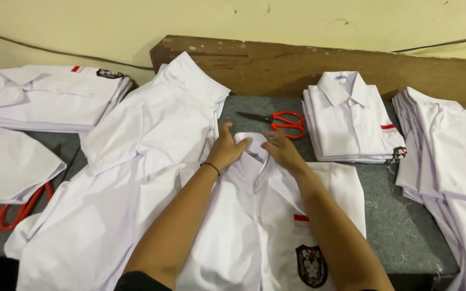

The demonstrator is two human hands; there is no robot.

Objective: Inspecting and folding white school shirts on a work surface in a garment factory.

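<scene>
White cotton shirt (254, 226) flat on grey table (405, 226), front up | left hand (226, 151) and right hand (282, 151) pinching collar (246, 144), fingers closed on cloth | likely light, limp, crease-prone | best held at collar or shoulder seams

I am counting two pairs of red-handled scissors: one (281, 123) lying near the wooden board, one (20, 207) half hidden under cloth at the left. I am seeing two neat folded shirt stacks (55, 97) (351, 121), two loose shirt heaps (146, 161) (449, 172), and one shirt (254, 237) lying singly.
</scene>
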